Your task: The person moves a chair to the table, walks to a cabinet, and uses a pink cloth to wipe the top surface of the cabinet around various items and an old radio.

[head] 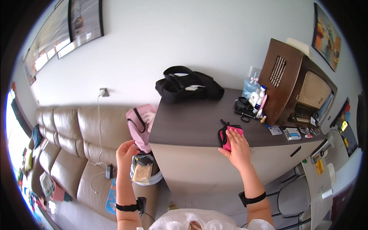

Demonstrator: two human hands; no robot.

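On the dark top of the cabinet, near its front edge, lies a small pink pouch with black trim. My right hand rests palm down over its right part, fingers slightly apart. My left hand is raised left of the cabinet, fingers bent, with no object visible in it; whether thumb and fingertips touch is unclear. Beyond that hand is a pink bag with black straps. A black fabric bag stands at the back of the cabinet top, against the wall.
An old wooden radio stands at the right, beside several bottles, a blue water container and a black folded item. Small boxes lie by the front edge. A leather sofa is at left, chairs at lower right.
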